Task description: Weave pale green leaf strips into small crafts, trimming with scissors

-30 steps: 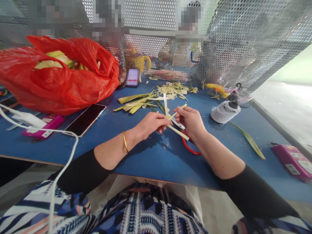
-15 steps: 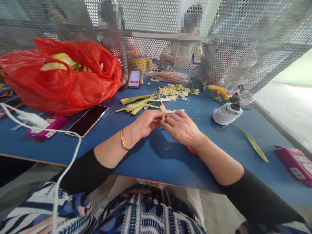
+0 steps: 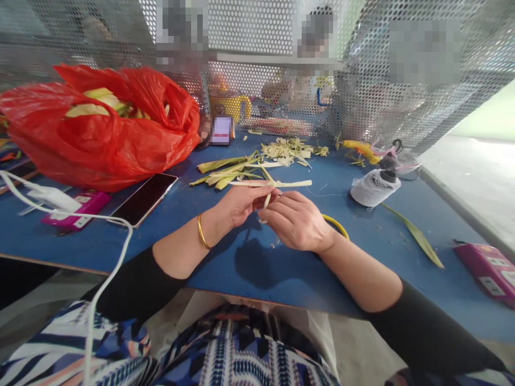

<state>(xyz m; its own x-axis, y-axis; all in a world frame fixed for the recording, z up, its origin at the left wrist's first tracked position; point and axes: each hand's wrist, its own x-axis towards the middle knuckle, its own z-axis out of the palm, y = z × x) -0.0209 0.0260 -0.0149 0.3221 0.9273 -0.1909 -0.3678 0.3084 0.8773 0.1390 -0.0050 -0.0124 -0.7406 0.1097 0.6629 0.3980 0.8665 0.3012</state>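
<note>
My left hand (image 3: 243,205), with a gold bangle at the wrist, is closed in a pinch on crossed pale husk strips (image 3: 296,184). One strip lies crosswise above the fingers, and another crosses it and runs down between my hands. My right hand (image 3: 296,221) is closed beside it, its fingertips around the lower end of the downward strip. The fingers partly hide the crossing point. Just beyond the hands lie long yellow-green husk pieces (image 3: 219,176) and a heap of cut husk scraps (image 3: 286,150).
A red plastic bag (image 3: 120,142) of husks fills the left, near a dark phone (image 3: 147,201) and a purple power strip (image 3: 94,203) with a white cable. A white thread spool (image 3: 374,187), a single leaf (image 3: 420,238) and another purple strip (image 3: 488,268) are at right. Perforated mesh stands behind.
My right hand has shifted slightly down, its fingers moving to the strip's lower end. More of the crossed strips shows above my hands. A yellow ring shows beside my right wrist.
</note>
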